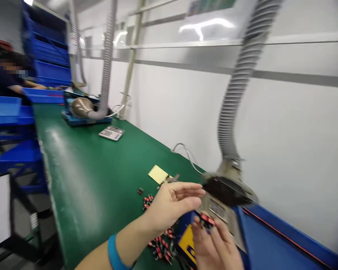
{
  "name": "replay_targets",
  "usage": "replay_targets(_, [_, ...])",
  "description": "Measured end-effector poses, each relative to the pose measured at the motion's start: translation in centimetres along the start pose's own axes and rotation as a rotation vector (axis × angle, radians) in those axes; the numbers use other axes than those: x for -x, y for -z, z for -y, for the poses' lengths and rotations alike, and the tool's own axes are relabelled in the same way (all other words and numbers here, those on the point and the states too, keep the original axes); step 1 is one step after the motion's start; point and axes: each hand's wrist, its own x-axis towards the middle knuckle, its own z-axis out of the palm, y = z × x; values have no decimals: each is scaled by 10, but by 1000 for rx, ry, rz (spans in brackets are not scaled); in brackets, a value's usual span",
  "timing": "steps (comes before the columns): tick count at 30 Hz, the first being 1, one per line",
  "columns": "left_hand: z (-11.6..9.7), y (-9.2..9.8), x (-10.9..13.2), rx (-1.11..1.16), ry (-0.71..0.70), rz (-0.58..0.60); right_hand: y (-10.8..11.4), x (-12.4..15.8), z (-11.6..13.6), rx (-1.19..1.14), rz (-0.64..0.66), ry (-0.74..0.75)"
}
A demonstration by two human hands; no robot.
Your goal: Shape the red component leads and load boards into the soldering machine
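My right hand (215, 247) pinches a small red-and-black part (207, 220), perhaps an electrical component, between thumb and fingers. Just above and to its left is my left hand (171, 206), its fingers stretched out and the thumb apart, with nothing visible in it. A blue band (115, 253) circles the left wrist. Under and beside the left forearm, several similar red-and-black parts (163, 247) lie in a loose heap on the green tabletop (81, 180). Part of that heap is hidden by the forearm.
A grey extraction hose (231, 112) ends in a hood (231, 189) close beyond my hands. At right sits a blue tray (287, 240). A yellow note pad (157, 174) and a calculator (111, 132) lie farther along. A person (8, 75) works at the far left.
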Motion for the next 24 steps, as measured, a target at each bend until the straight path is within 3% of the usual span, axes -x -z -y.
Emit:
replay_targets(3, [3,-9,5,-205,114,256,-12,10,9,-172,-88,-29])
replay_targets(6, [7,-16,10,-210,119,256,-22,12,21,-158,-90,-15])
replay_targets(9, [7,-17,13,-69,181,291,-16,13,36,-48,-174,106])
replay_targets(11, [5,-15,13,7,271,358,-7,14,46,19,-112,122])
replay_targets(15, [-1,-12,16,-12,381,458,-1,19,54,78,168,-1])
replay_targets(17, [-2,-12,17,-85,402,461,-5,20,55,59,187,6])
replay_targets(24, [-11,-15,19,-280,413,526,-12,18,61,-67,-41,63])
